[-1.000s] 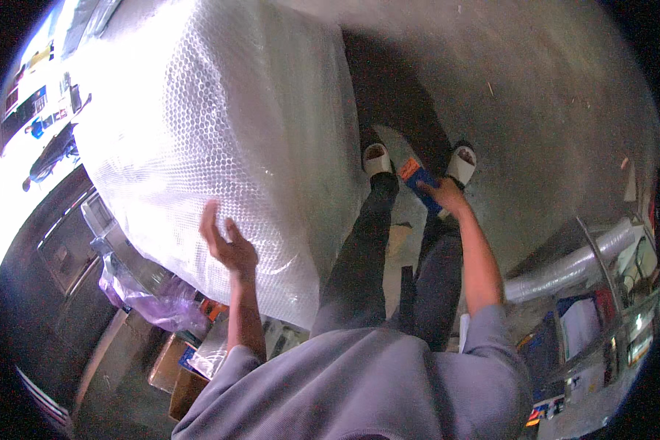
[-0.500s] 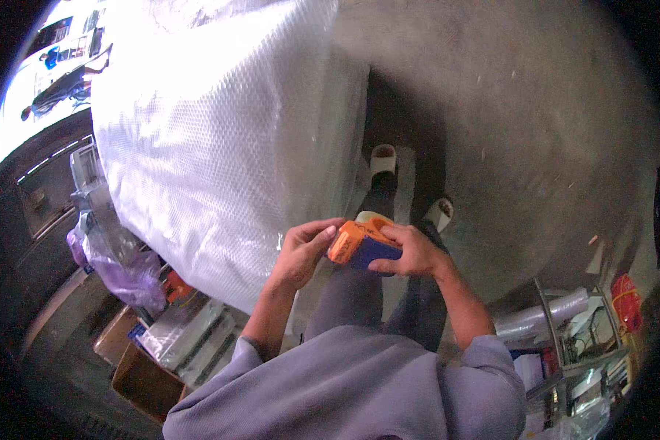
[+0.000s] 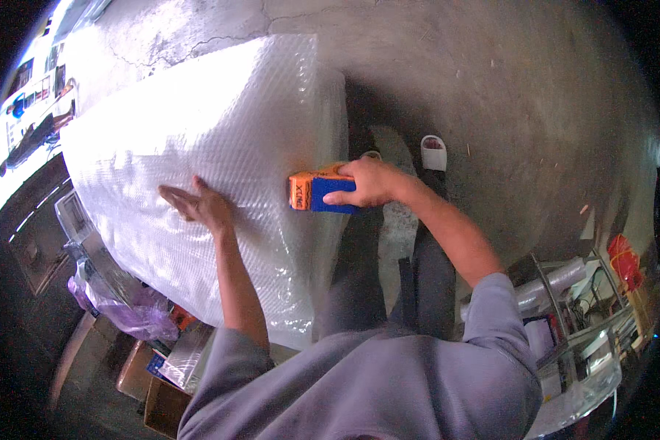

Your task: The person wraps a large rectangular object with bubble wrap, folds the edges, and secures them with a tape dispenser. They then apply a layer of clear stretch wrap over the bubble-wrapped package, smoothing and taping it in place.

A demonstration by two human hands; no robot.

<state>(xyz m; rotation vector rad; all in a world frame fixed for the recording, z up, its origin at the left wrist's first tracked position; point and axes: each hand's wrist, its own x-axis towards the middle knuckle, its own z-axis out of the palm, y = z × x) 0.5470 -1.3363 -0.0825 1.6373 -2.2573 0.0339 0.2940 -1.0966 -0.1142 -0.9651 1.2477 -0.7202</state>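
A large block wrapped in clear bubble wrap stands on the concrete floor in front of me. My left hand lies flat on its near face, fingers spread. My right hand grips an orange and blue tape dispenser and presses its orange end against the wrap near the block's right edge. Both forearms come out of grey sleeves at the bottom of the view.
A metal rack with rolls and wires stands at the right. A purple plastic bag and cardboard boxes lie at the lower left. My white slipper rests on the concrete floor.
Both hands held the dispenser at my waist half a second ago. Now the left hand is flat on the wrap and the right hand has brought the dispenser up against the block.
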